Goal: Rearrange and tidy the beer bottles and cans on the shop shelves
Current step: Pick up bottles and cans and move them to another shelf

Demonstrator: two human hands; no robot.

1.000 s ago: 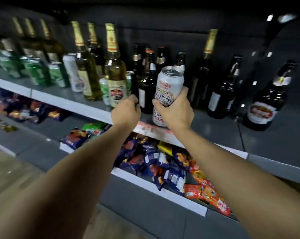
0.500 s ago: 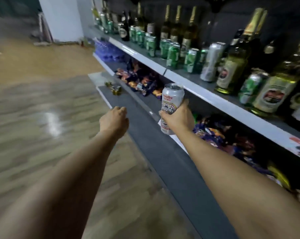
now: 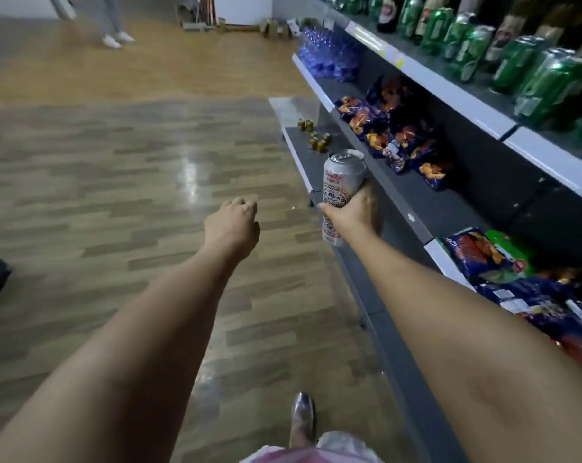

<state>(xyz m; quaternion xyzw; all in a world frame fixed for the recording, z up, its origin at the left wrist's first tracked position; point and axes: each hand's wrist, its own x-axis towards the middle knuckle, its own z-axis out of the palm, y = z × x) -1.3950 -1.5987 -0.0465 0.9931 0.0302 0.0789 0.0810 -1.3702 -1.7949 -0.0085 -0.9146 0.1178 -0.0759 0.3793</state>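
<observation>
gripping a silver beer can (image 3: pixel 341 192) upright in the right hand (image 3: pixel 356 212), thumb and fingers curled round its lower half, holding it out in the air over the near edge of the lowest dark shelf (image 3: pixel 426 212), well apart from the other drinks. reaching forward with the left hand (image 3: pixel 233 225) too, fingers loosely curled and holding nothing, hanging over the floor just left of the can.

running along the right side: grey shop shelving with white price strips (image 3: pixel 450 91). standing on the upper shelf, at far right, a row of green cans (image 3: pixel 530 78) with dark bottles (image 3: pixel 513 28) behind them, blurred. lying on the shelf below, purple and orange snack bags (image 3: pixel 393 128), more of them nearer at right (image 3: pixel 503 269). sitting on the low shelf further off, a few small yellow tins (image 3: pixel 318 138); beyond those, packs of blue water bottles (image 3: pixel 326 58).

stretching left and far, a wood-pattern plank floor (image 3: pixel 116 162), glossy, showing a bright glare patch (image 3: pixel 192 175). standing at the far left, someone's legs in white shoes (image 3: pixel 116 38).
</observation>
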